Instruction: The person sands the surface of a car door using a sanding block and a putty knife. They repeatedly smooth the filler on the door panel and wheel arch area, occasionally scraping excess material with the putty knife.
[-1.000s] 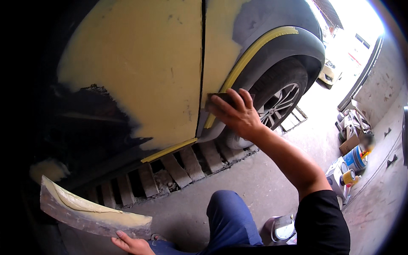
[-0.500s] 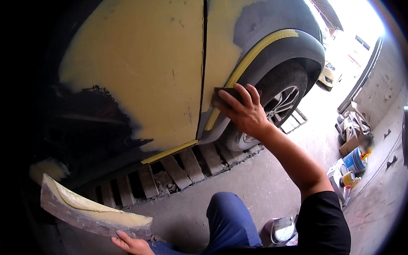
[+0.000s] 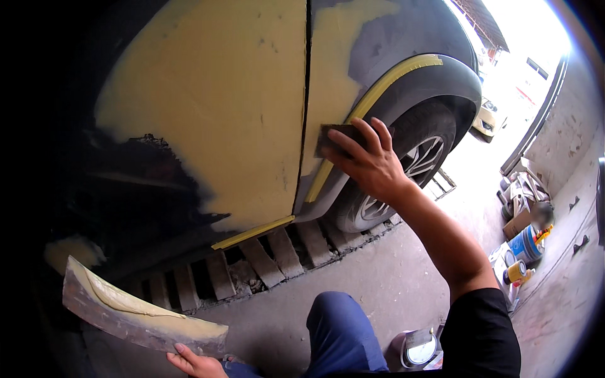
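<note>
A dark flat putty spreader (image 3: 330, 140) is gripped in my right hand (image 3: 373, 165), its edge against the car's rear panel just beside the wheel arch. Pale yellow body filler (image 3: 233, 101) covers much of the door and reaches across the gap onto that panel. Yellow masking tape (image 3: 392, 77) follows the arch, and another taped strip (image 3: 253, 233) runs along the sill. Low on the left, my left hand (image 3: 193, 363) pinches the edge of a long mixing board (image 3: 135, 321). Yellow putty (image 3: 120, 296) is heaped along the board's upper side.
The rear wheel (image 3: 413, 157) is right of the door, near my right forearm. A slatted floor grate (image 3: 265, 257) runs under the car. An open tin (image 3: 418, 348) stands by my knee. Along the right wall are a blue bucket (image 3: 525, 244) and a yellow can (image 3: 515, 272).
My right hand and the spreader have shifted very slightly right and up along the panel. The board in my left hand has hardly moved. The whole view has shifted a little.
</note>
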